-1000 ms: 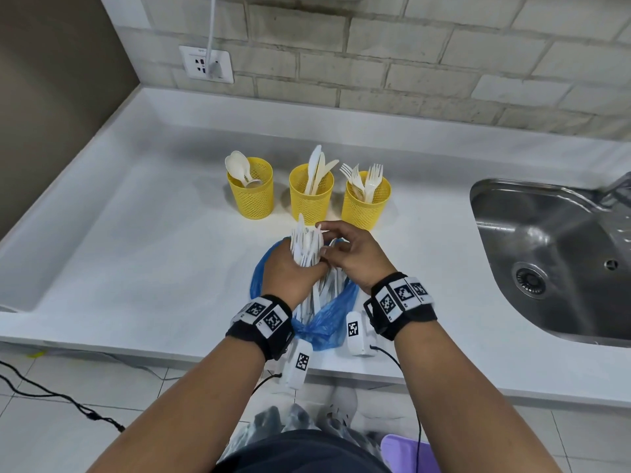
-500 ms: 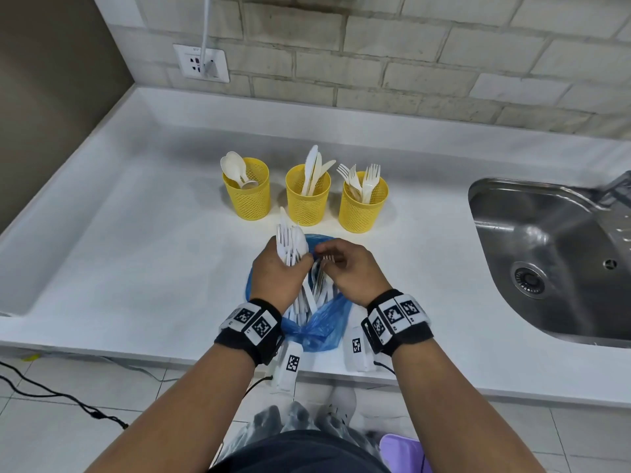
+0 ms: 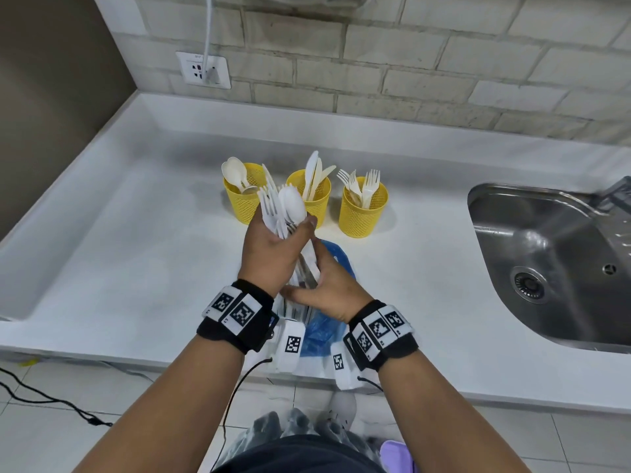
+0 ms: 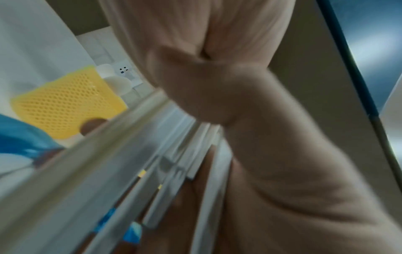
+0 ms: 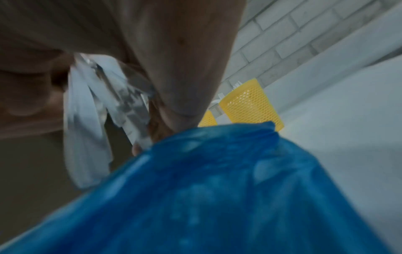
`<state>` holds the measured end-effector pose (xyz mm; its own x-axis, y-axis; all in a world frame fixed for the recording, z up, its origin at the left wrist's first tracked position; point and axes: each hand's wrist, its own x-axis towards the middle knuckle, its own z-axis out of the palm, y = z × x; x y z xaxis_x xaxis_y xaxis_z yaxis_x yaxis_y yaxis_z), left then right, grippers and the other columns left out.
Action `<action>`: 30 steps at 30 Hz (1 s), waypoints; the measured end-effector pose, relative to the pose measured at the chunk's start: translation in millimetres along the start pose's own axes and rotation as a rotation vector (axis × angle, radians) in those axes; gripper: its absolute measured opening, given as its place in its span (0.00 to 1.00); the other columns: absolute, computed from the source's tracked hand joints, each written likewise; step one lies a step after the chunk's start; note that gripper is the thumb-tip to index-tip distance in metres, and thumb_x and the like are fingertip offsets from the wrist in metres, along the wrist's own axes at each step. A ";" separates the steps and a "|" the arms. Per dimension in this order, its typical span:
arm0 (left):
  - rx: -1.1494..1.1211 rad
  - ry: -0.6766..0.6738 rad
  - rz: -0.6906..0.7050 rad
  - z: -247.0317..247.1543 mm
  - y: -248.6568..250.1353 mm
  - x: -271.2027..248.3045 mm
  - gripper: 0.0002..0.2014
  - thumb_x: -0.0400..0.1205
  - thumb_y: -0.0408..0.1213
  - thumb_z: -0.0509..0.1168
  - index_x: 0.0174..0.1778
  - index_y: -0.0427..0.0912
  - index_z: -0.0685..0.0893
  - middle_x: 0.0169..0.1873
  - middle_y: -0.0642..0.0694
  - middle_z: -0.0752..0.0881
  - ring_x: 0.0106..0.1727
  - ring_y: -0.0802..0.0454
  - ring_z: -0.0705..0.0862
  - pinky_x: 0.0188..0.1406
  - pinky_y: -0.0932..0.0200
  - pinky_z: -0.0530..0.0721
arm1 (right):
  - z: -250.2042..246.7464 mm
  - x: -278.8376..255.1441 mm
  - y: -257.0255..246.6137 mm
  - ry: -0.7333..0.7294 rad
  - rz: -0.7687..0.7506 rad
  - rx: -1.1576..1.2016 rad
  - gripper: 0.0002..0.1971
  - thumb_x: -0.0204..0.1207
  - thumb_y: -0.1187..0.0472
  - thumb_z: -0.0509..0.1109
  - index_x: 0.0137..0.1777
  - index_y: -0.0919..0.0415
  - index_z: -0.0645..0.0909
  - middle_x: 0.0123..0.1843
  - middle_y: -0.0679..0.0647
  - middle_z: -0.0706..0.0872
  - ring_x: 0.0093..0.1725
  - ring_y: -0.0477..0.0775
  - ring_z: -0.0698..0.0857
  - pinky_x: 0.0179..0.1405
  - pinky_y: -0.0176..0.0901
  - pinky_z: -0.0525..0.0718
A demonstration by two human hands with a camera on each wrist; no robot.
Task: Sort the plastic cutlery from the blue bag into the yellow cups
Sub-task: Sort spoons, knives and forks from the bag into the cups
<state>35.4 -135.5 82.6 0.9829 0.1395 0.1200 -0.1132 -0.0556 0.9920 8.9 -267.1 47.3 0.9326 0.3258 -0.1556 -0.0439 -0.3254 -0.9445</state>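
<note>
The bundle of plastic cutlery (image 3: pixel 285 213) is light and stiff but smooth, so loose pieces can slide past each other and fan out; I judge the safest hold is around the handles, low on the bundle, picking 1 piece off by its handle end. The left hand (image 3: pixel 271 254) wraps its fingers round the handles, heads up, above the counter (image 3: pixel 119 250) just in front of the 3 yellow cups (image 3: pixel 364 213). The right hand (image 3: pixel 329 288) sits against the lower handle ends over the blue bag (image 3: pixel 336 264); whether it pinches them or only steadies them I cannot tell, as the wrist views are blurred. The pieces are white: fork tines and a spoon bowl show at the top. The cups already hold spoons, knives and forks, from left to right.
</note>
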 end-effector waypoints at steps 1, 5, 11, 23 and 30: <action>0.001 -0.014 0.008 1.1 3.0 -0.1 0.15 0.79 0.34 0.77 0.60 0.38 0.85 0.48 0.46 0.91 0.50 0.52 0.91 0.52 0.58 0.89 | 1.6 3.7 -1.3 0.025 -0.004 0.042 0.47 0.73 0.63 0.83 0.87 0.51 0.60 0.71 0.35 0.80 0.66 0.26 0.80 0.67 0.22 0.74; 0.020 -0.082 -0.003 2.9 4.0 1.2 0.17 0.77 0.34 0.78 0.60 0.37 0.85 0.47 0.45 0.91 0.50 0.51 0.91 0.56 0.52 0.90 | 6.0 13.1 -4.5 0.085 0.017 0.123 0.22 0.68 0.72 0.80 0.62 0.59 0.82 0.47 0.48 0.92 0.46 0.42 0.92 0.47 0.40 0.89; -0.035 -0.156 -0.037 -0.6 11.0 -2.6 0.12 0.77 0.32 0.79 0.55 0.42 0.90 0.48 0.48 0.94 0.52 0.52 0.93 0.61 0.45 0.90 | 21.6 18.7 -0.9 0.228 0.017 0.206 0.08 0.69 0.63 0.75 0.42 0.50 0.82 0.22 0.34 0.83 0.24 0.33 0.81 0.28 0.28 0.75; 0.190 -0.198 0.354 -15.9 44.0 26.0 0.27 0.85 0.44 0.68 0.81 0.46 0.72 0.74 0.51 0.81 0.73 0.57 0.80 0.70 0.48 0.81 | 18.4 20.9 14.2 0.350 0.087 0.212 0.07 0.72 0.67 0.78 0.36 0.57 0.85 0.30 0.48 0.86 0.27 0.46 0.82 0.33 0.39 0.79; 0.421 -0.199 0.522 -7.5 41.1 23.2 0.17 0.92 0.37 0.54 0.72 0.42 0.84 0.64 0.50 0.89 0.65 0.56 0.86 0.64 0.53 0.84 | 16.1 23.8 4.4 0.380 -0.049 0.241 0.07 0.72 0.68 0.78 0.46 0.58 0.86 0.34 0.47 0.91 0.32 0.40 0.85 0.33 0.38 0.82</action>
<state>52.4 -127.1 126.4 0.8276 -0.1910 0.5278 -0.5517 -0.4498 0.7024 25.1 -246.5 34.7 0.9990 -0.0276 -0.0341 -0.0364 -0.0872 -0.9955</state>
